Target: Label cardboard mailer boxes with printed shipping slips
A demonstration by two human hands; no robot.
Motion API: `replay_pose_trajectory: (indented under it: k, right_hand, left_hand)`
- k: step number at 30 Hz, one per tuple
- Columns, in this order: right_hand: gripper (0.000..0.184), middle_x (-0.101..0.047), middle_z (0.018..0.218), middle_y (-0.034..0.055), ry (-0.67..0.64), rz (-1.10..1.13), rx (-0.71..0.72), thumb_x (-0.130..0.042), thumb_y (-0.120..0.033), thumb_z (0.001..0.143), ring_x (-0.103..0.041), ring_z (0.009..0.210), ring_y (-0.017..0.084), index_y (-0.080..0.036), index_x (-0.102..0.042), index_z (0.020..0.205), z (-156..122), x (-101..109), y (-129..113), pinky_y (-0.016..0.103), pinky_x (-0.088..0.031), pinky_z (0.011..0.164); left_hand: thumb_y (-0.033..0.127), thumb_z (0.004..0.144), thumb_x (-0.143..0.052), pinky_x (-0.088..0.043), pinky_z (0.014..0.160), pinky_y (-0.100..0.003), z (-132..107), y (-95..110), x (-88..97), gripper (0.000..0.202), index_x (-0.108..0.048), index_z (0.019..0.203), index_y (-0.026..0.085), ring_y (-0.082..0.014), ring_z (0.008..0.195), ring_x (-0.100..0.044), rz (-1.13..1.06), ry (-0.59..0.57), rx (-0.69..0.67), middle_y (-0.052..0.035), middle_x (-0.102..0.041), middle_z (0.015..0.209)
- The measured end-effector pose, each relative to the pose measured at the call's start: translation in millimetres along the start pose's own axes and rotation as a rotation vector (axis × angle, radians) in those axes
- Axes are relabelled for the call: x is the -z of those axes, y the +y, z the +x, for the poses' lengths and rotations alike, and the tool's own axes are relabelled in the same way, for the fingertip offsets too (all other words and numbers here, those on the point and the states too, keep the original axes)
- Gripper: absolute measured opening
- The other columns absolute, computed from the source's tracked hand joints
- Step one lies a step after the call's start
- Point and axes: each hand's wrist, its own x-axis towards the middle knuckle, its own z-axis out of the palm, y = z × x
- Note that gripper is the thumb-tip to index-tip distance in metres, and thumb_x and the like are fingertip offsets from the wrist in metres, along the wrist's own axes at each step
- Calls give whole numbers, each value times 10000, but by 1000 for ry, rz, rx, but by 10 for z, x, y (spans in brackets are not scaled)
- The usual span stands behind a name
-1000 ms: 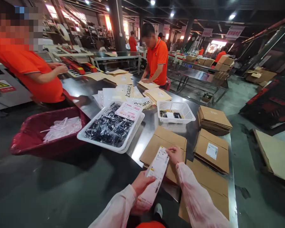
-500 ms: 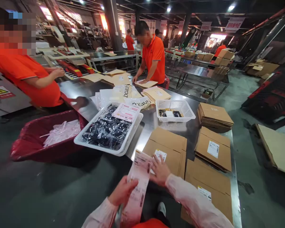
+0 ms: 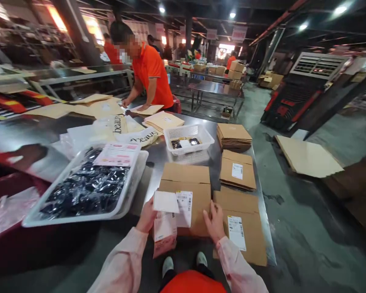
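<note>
At a steel packing desk (image 3: pixel 183 160), my left hand (image 3: pixel 147 216) pinches a strip of shipping labels (image 3: pixel 166 228) hanging off the edge, while my right hand (image 3: pixel 215 221), fingers spread, lies flat on a cardboard mailer (image 3: pixel 186 183), seemingly steadying it.

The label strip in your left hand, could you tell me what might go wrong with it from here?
1. The label strip hangs folded off the table edge from the left hand; it could crease or stick to itself.
2. The right hand rests flat on the cardboard stack beside the fresh label, so a nudge might skew it.
</note>
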Motion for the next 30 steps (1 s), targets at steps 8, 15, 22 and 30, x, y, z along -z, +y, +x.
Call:
replay_pose_trajectory:
  k: [8,15,22,30]
  right_hand:
    - [928,-606,1284,155,211,288,-459,-635,-651,595,-573,1188,324,-172,-481,1375,-201,1658,1092,476,-488,988]
    - [890,-604,1230,170,-243,143,-140,-753,-526,574,-591,1111,330,-159,-508,1347,-358,957,153,495,-507,925]
    - [653,-716,1082,140,-454,627,-103,-589,-730,732,-648,1058,307,-175,-713,1054,-541,-48,-728,468,-511,961]
    - [530,-747,836,103,-626,392,1,-698,-630,663,-677,761,256,-147,-750,874,-130,142,-892,368,-550,708]
  left_hand:
    - [478,502,-884,-442,461,-217,-444,368,41,432,-654,737,198,-137,503,-587,-380,-136,395,7,-662,597]
    - [591,513,-843,-374,460,-208,-715,56,-134,557,-650,809,160,-100,464,-500,-169,-235,259,29,-598,552]
    - [420,653,-787,-475,871,-335,-731,-25,-204,486,-706,1060,168,-263,981,-640,132,-485,-38,-110,-724,1069]
    - [510,519,-837,-403,593,-259,-728,-204,-322,439,-652,637,129,-129,577,-515,-183,-112,131,-17,-622,603]
